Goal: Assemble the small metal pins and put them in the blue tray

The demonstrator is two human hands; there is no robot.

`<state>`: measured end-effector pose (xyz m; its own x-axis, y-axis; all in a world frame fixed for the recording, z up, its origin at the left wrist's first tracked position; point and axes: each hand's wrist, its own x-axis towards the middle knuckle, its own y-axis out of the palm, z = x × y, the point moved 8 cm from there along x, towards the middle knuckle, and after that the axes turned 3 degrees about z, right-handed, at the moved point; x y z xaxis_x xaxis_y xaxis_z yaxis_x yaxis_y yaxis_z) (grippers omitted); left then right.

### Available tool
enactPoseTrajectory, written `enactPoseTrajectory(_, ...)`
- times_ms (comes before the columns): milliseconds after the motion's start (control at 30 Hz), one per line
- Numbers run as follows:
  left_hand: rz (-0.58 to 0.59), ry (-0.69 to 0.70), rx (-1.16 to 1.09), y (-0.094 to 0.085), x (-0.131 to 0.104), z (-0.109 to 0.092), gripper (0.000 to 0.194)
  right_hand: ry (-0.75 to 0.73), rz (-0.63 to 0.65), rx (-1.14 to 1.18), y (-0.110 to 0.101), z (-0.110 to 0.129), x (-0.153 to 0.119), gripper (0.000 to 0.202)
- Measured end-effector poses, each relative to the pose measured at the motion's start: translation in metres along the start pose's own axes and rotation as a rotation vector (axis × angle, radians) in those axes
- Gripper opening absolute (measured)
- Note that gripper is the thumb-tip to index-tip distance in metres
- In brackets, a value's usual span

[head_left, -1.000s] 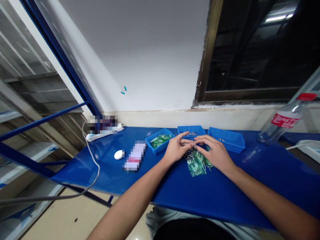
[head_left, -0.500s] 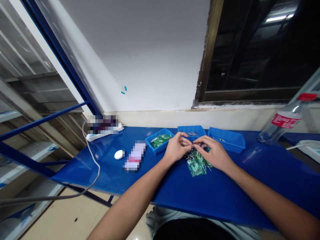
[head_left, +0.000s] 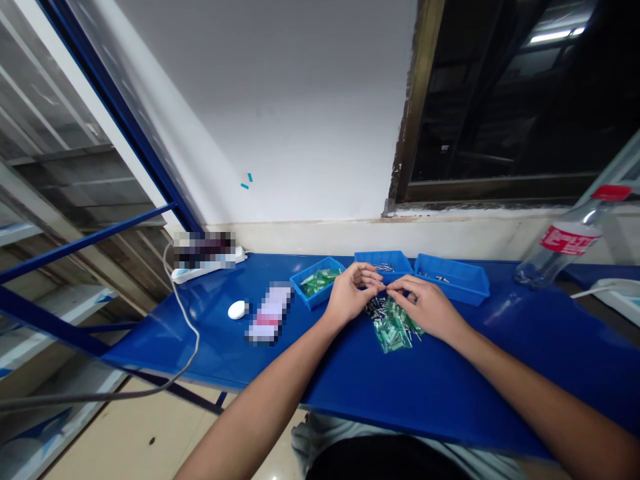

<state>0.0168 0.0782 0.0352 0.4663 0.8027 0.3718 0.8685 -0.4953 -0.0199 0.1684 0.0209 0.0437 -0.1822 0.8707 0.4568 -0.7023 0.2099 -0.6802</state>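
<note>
My left hand (head_left: 354, 290) and my right hand (head_left: 417, 298) meet fingertip to fingertip over a pile on the blue table. Both are closed in a pinch; whatever sits between the fingertips is too small to make out. Beneath them lie small dark and silver metal pieces (head_left: 379, 309) together with green plastic packets (head_left: 394, 331). Just left of my left hand stands a blue bin (head_left: 311, 302) of similar green packets (head_left: 323, 280). Behind my hands is a second blue bin (head_left: 383, 256) with thin metal pieces, partly covered by my fingers. A third blue bin (head_left: 463, 287) holds a few small pieces.
A clear bottle (head_left: 550, 257) with a red cap stands at the back right. On the left are a white round object (head_left: 237, 310), a blurred-out pale item (head_left: 273, 313) and a power strip (head_left: 207, 265) whose grey cable (head_left: 196, 340) crosses the table edge.
My fingers have shifted slightly at the pinch, with the left fingers curling more closely together. The pile and bins stay where they were.
</note>
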Motion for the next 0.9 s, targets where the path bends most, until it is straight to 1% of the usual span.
enactPoseTrajectory(67, 0.015, -0.021, -0.008, 0.001, 0.0, 0.001, 0.049, 0.025, -0.006, -0.007, 0.0, -0.004, 0.0, 0.029)
enactPoseTrajectory(133, 0.015, -0.036, 0.027, 0.001, 0.0, 0.002, 0.051, 0.062, -0.019, 0.021, -0.001, -0.011, -0.001, 0.029)
enactPoseTrajectory(233, 0.001, -0.03, 0.158, -0.002, -0.001, 0.003, 0.039, 0.163, -0.045, 0.164, -0.002, -0.03, 0.0, 0.031)
enactPoseTrajectory(333, 0.011, -0.028, 0.283, -0.003, -0.001, 0.004, 0.028, 0.253, -0.068, 0.287, -0.003, -0.046, 0.003, 0.038)
enactPoseTrajectory(400, 0.012, -0.027, 0.352, -0.004, -0.002, 0.004, 0.027, 0.291, -0.094, 0.26, -0.005, -0.052, 0.005, 0.04)
enactPoseTrajectory(467, 0.02, -0.016, 0.426, -0.003, -0.003, 0.002, 0.026, 0.3, -0.119, 0.15, -0.009, -0.052, 0.006, 0.042)
enactPoseTrajectory(500, 0.027, -0.006, 0.46, -0.003, -0.003, 0.0, 0.025, 0.273, -0.119, 0.083, -0.01, -0.05, 0.008, 0.041)
enactPoseTrajectory(567, 0.048, 0.02, 0.525, -0.001, -0.004, -0.004, 0.024, 0.145, -0.09, -0.047, -0.008, -0.038, 0.01, 0.033)
enactPoseTrajectory(633, 0.063, 0.046, 0.585, 0.001, -0.004, -0.007, 0.024, -0.025, -0.022, -0.136, 0.0, -0.025, 0.01, 0.025)
enactPoseTrajectory(700, 0.081, 0.063, 0.633, 0.002, -0.004, -0.008, 0.025, -0.137, 0.054, -0.186, 0.01, -0.02, 0.008, 0.024)
enactPoseTrajectory(800, 0.106, 0.067, 0.669, 0.004, -0.004, -0.007, 0.026, -0.168, 0.141, -0.227, 0.021, -0.025, 0.006, 0.026)
enactPoseTrajectory(900, 0.137, 0.058, 0.685, 0.007, -0.004, -0.005, 0.027, -0.156, 0.172, -0.244, 0.024, -0.033, 0.005, 0.027)
